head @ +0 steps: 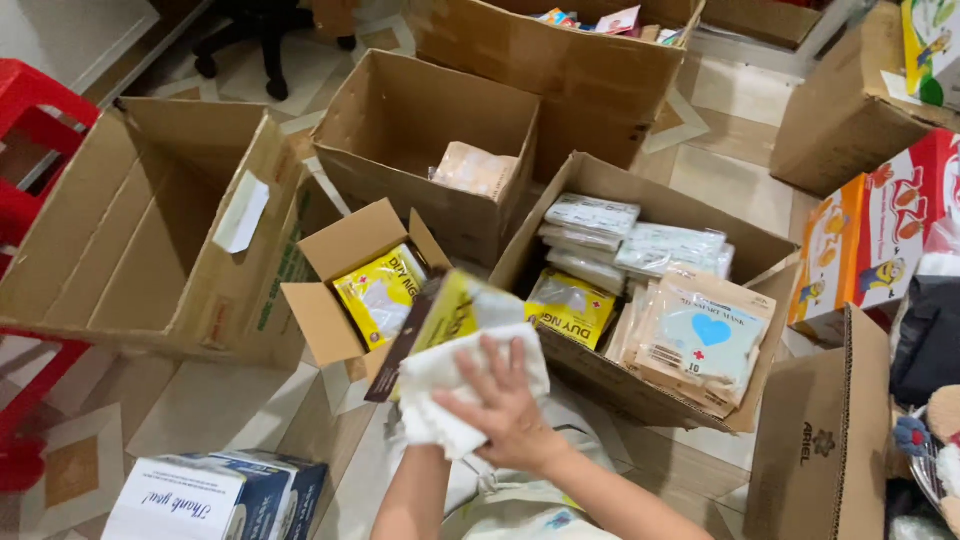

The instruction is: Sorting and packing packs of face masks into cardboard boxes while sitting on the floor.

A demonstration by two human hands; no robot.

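Cardboard boxes [420, 120] crowd the tiled floor [215, 405] around us, and our right hand [505, 410] lies with fingers [490, 352] spread flat on a white cloth [440, 395] over a yellow packet [455, 310], near the mask box [650, 395]; our left hand is hidden.

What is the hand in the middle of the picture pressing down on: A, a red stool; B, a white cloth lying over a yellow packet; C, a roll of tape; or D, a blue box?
B: the hand lies flat on a white cloth that covers part of a yellow packet.
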